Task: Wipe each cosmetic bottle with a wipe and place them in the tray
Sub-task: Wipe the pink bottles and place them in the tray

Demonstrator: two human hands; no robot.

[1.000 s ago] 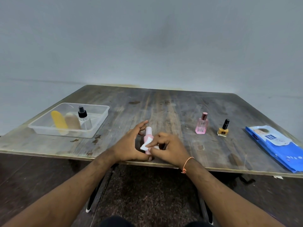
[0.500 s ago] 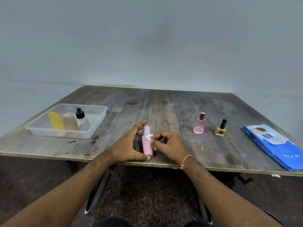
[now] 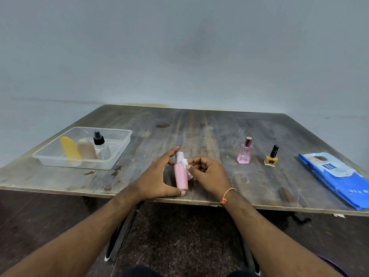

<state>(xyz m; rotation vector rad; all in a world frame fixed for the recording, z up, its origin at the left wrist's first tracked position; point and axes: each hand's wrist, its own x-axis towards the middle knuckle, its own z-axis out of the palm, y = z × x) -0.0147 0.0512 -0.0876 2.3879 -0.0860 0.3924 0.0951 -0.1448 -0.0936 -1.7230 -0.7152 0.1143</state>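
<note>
Between left hand [image 3: 157,180] thumb and fingertip stands pink bottle [image 3: 181,176]; right hand [image 3: 207,174] pinches wipe [image 3: 184,162].

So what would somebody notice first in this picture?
Probably the pink bottle at the table's near edge, held by the left hand while the right hand rubs a white wipe on it. Next, the clear tray on the left with three bottles inside.

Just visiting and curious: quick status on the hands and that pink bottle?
Left hand holds pink bottle end to end. Right hand pinches wipe against its neck. Tray holds three bottles; two wait on the table. Nothing in the way.
</note>
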